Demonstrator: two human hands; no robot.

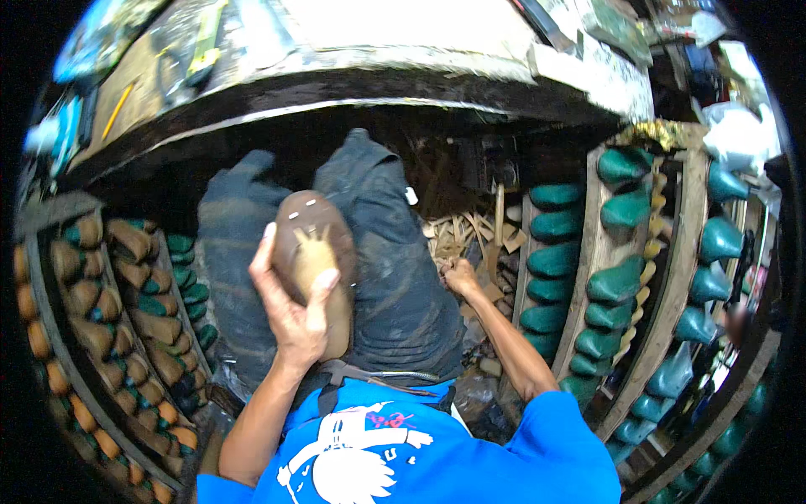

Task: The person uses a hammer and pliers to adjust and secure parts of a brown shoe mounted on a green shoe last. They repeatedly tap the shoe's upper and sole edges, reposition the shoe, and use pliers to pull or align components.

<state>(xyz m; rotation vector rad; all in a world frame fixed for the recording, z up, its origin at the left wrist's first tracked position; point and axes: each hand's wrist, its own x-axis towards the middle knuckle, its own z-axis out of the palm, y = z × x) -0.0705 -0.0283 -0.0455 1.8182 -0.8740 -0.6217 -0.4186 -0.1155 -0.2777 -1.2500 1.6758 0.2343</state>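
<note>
Over my lap, my left hand grips a shoe last with its sole side up. Dark brown leather covers its front part, with a paler tan shape in the middle and a few small light marks along the edge. My thumb lies across the tan part and my fingers wrap the left side. Beside my right thigh, my right hand is closed, at the edge of a pile of tan offcuts. Whatever it may hold is too small to make out.
A pale-topped workbench stands ahead, bearing a yellow pencil, a yellow cutter and a dark-handled tool. Wooden racks hold brown lasts at left, green lasts and blue-green lasts at right.
</note>
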